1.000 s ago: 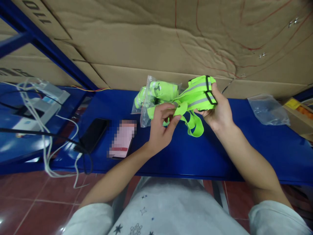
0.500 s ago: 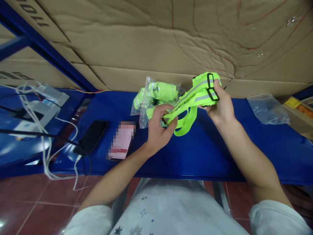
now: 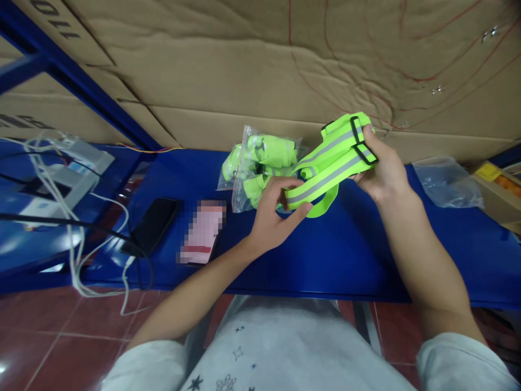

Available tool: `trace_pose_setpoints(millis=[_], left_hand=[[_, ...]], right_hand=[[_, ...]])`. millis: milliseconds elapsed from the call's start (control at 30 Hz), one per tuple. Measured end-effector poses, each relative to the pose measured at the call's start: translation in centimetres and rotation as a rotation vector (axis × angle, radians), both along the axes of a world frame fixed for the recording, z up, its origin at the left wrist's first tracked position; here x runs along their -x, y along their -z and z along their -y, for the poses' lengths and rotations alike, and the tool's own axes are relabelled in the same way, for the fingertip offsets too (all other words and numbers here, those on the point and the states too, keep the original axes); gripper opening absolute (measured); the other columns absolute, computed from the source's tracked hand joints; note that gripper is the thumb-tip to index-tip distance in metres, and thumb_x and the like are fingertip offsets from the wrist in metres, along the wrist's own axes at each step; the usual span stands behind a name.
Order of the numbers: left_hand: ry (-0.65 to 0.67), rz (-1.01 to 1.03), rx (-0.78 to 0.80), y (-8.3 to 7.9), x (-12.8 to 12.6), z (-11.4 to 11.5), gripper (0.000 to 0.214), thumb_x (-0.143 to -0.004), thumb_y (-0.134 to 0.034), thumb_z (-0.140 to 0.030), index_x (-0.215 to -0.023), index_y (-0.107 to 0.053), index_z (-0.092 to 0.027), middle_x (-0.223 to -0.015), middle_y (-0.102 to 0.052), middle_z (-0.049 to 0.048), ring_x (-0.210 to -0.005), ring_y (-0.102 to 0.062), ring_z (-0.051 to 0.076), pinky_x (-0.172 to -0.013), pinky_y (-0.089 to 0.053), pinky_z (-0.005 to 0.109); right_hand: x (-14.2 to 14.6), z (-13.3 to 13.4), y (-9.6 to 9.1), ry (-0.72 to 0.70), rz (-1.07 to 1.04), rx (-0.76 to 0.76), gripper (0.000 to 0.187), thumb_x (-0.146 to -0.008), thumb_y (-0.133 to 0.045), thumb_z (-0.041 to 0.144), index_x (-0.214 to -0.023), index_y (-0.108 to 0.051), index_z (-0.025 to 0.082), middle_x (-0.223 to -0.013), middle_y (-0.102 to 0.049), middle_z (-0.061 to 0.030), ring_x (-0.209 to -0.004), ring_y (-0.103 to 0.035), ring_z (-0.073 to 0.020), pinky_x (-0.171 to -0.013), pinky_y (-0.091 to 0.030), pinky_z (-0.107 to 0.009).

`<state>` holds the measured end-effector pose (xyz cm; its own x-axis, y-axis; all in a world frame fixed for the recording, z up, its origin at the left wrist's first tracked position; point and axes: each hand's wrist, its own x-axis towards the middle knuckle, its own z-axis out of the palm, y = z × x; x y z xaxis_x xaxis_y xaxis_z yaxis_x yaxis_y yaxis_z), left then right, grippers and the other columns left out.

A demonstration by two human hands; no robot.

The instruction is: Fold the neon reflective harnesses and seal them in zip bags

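Observation:
A neon-green reflective strap vest (image 3: pixel 325 165) with grey stripes and black buckles is stretched between both hands above the blue table (image 3: pixel 350 255). My left hand (image 3: pixel 274 217) pinches its lower left end. My right hand (image 3: pixel 380 171) grips the folded buckle end, held higher at the right. Just behind the left hand lie clear plastic bags (image 3: pixel 260 163) packed with more green vests.
A black phone (image 3: pixel 152 225) and a red-and-white card (image 3: pixel 203 231) lie at the left of the table, near white cables (image 3: pixel 77 228) and a power strip. An empty clear bag (image 3: pixel 445 182) sits at the right. Cardboard boxes (image 3: pixel 260 65) form the back wall.
My right hand has moved up and to the right, pulling the vest out longer and flatter. My left hand has kept hold of the lower end.

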<state>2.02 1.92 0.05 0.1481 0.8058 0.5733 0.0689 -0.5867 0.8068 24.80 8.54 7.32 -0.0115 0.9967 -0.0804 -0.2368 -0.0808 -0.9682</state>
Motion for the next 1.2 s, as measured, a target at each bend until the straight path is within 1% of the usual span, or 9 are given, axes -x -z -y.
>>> trace_pose_setpoints(millis=[167,267,367,500,733,867,967,1100,1200], left_hand=[[0.148,0.092,-0.035,0.7,-0.7,0.7,0.071,-0.085,-0.083,-0.031,-0.141,-0.040,-0.031,-0.132,-0.052,0.0088,-0.081,-0.060,0.008,-0.064,-0.054,0.022],[0.150,0.121,-0.041,1.1,-1.2,0.9,0.072,-0.084,-0.084,-0.029,-0.139,-0.038,-0.031,-0.133,-0.050,0.0081,-0.089,-0.064,0.010,-0.068,-0.057,0.022],[0.134,0.137,0.028,1.7,-1.4,0.6,0.061,-0.085,-0.082,-0.029,-0.130,-0.042,-0.030,-0.119,-0.056,0.0040,-0.092,-0.066,0.011,-0.070,-0.058,0.021],[0.191,0.207,0.209,2.4,-1.3,-0.3,0.063,-0.086,-0.082,-0.033,-0.132,-0.039,-0.032,-0.121,-0.059,0.0043,-0.097,-0.070,0.014,-0.072,-0.060,0.023],[0.173,0.314,0.478,2.5,-1.6,-0.6,0.063,-0.080,-0.086,-0.041,-0.123,-0.043,-0.028,-0.121,-0.063,0.0048,-0.097,-0.069,0.017,-0.070,-0.061,0.026],[0.119,0.217,0.445,3.1,-1.5,-0.6,0.050,-0.091,-0.073,-0.047,-0.127,-0.048,-0.024,-0.114,-0.064,0.0062,-0.081,-0.066,0.014,-0.062,-0.060,0.027],[0.123,0.125,0.373,3.9,-1.2,-0.7,0.041,-0.096,-0.065,-0.040,-0.130,-0.048,-0.024,-0.105,-0.064,0.0053,-0.067,-0.062,0.011,-0.054,-0.056,0.025],[0.166,-0.058,0.255,4.1,-1.1,-0.5,0.049,-0.085,-0.075,-0.023,-0.125,-0.048,-0.023,-0.112,-0.061,0.0072,-0.079,-0.065,0.014,-0.057,-0.054,0.022],[0.188,-0.119,0.174,3.5,-1.3,0.0,0.051,-0.086,-0.066,-0.013,-0.133,-0.046,-0.023,-0.125,-0.055,0.0110,-0.093,-0.065,0.014,-0.069,-0.058,0.024]], right_hand=[[-1.4,1.0,-2.3,-0.032,-0.013,-0.172,0.040,-0.094,-0.065,0.053,-0.120,-0.073,0.024,-0.115,-0.079,-0.0066,-0.115,-0.073,-0.0273,-0.090,-0.063,-0.037],[-1.5,1.4,-2.9,-0.045,-0.088,-0.198,0.036,-0.097,-0.062,0.049,-0.122,-0.073,0.025,-0.122,-0.077,-0.0053,-0.119,-0.071,-0.0249,-0.092,-0.062,-0.034],[-0.8,1.6,-2.9,-0.006,-0.143,-0.120,0.036,-0.096,-0.062,0.051,-0.116,-0.073,0.023,-0.113,-0.078,-0.0062,-0.108,-0.074,-0.0238,-0.085,-0.064,-0.034],[0.6,1.9,-2.4,0.023,-0.143,-0.019,0.034,-0.096,-0.060,0.054,-0.104,-0.073,0.024,-0.102,-0.079,-0.0059,-0.093,-0.076,-0.0221,-0.075,-0.065,-0.033],[1.8,2.8,-2.4,0.003,-0.223,-0.011,0.035,-0.101,-0.054,0.050,-0.108,-0.074,0.022,-0.102,-0.079,-0.0047,-0.078,-0.074,-0.0177,-0.063,-0.063,-0.028],[1.9,2.9,-2.5,-0.016,-0.204,-0.004,0.031,-0.096,-0.062,0.049,-0.106,-0.074,0.022,-0.095,-0.079,-0.0045,-0.072,-0.074,-0.0185,-0.064,-0.063,-0.030],[1.1,2.6,-2.6,-0.056,-0.161,-0.046,0.032,-0.094,-0.065,0.052,-0.106,-0.075,0.024,-0.104,-0.080,-0.0048,-0.088,-0.077,-0.0223,-0.075,-0.065,-0.035],[-1.2,2.3,-2.9,-0.088,0.053,-0.178,0.043,-0.084,-0.073,0.062,-0.111,-0.077,0.029,-0.125,-0.076,-0.0034,-0.115,-0.073,-0.0308,-0.089,-0.063,-0.043],[-3.0,2.3,-3.1,-0.052,0.204,-0.215,0.056,-0.069,-0.081,0.071,-0.107,-0.079,0.030,-0.130,-0.075,-0.0034,-0.124,-0.068,-0.0381,-0.091,-0.061,-0.048]])
